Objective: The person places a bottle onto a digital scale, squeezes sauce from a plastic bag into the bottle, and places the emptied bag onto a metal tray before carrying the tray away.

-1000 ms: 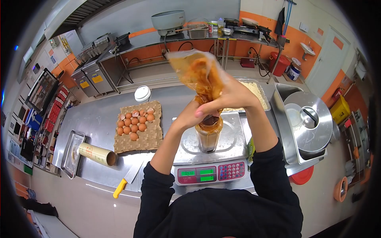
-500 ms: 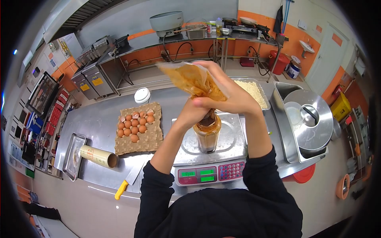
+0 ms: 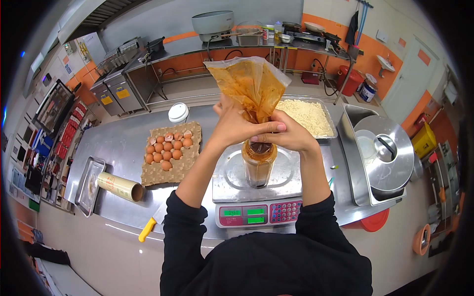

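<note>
A clear plastic bag (image 3: 249,86), smeared inside with orange-brown paste, stands upright above the jar with its wide end up. My left hand (image 3: 233,123) is closed around the bag's narrowed lower part. Pressed in from the other side, my right hand (image 3: 292,132) also grips it, the thumbs close together. Just below my fingers, dark paste shows at the mouth of a clear jar (image 3: 259,167), whose upper inside is streaked brown. The jar rests on the metal pan of a digital scale (image 3: 227,180) with lit green displays. My fingers partly hide the jar's mouth.
Left of the scale are an egg carton (image 3: 170,170) with brown eggs, a plastic-wrap roll (image 3: 120,186), a metal tray (image 3: 90,190) and a yellow-handled knife (image 3: 147,230). Crumbs fill a tray (image 3: 308,117) behind my right hand. At right stands a deep steel pan (image 3: 353,158) with a round lid.
My right hand has come down from the bag's upper part to its lower part, beside my left. The bag's top has spread open and stands more upright. The scale's reading has changed.
</note>
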Demonstrator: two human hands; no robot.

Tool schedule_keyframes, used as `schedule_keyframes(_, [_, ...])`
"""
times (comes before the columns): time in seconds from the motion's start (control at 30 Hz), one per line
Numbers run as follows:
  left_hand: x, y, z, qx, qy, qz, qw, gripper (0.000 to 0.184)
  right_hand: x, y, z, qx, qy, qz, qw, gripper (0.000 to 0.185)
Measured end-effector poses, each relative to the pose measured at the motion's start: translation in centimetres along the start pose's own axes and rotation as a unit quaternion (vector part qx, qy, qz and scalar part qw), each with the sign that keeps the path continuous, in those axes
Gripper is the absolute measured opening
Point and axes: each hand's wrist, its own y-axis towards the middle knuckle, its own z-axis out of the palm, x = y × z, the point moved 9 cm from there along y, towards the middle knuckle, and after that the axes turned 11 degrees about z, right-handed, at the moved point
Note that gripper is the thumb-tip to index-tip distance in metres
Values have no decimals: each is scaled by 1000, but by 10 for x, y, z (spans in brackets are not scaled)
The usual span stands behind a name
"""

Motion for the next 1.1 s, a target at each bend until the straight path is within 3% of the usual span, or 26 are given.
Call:
schedule_keyframes(0.13, [-5, -6, 0, -4, -181, -45, 982, 74, -11, 9, 8, 7, 9, 60, 998, 38])
schedule_keyframes(0.27, [-11, -9, -2, 17, -233, -51, 971, 68, -16, 11, 2, -67, 83, -29, 994, 26])
schedule_keyframes(0.33, [-13, -10, -5, 9, -270, -28, 962, 64, -18, 10, 1, -80, 129, -7, 988, 19])
schedule_keyframes(0.43, [3, -23, -9, -62, -421, -35, 904, 60, -20, 14, 1, -70, 191, -9, 979, 7])
schedule_keyframes(0.47, [6, -34, 3, 3, -505, -78, 860, 63, -22, 13, -1, -88, 221, 1, 971, 6])
schedule_keyframes(0.57, [33, -50, -11, -219, -442, -92, 865, 64, -24, 14, -6, -132, 236, -11, 963, 7])
schedule_keyframes(0.7, [37, -71, -10, -228, -413, -101, 876, 63, -16, 16, -9, -132, 281, -14, 951, 15])
schedule_keyframes(0.93, [28, -75, -23, -236, -385, -77, 889, 58, -12, 25, -9, -209, 100, 31, 972, 35])
schedule_keyframes(1.1, [16, -39, -14, -220, -489, -2, 844, 57, -12, 30, -6, -191, 84, 11, 978, 24])
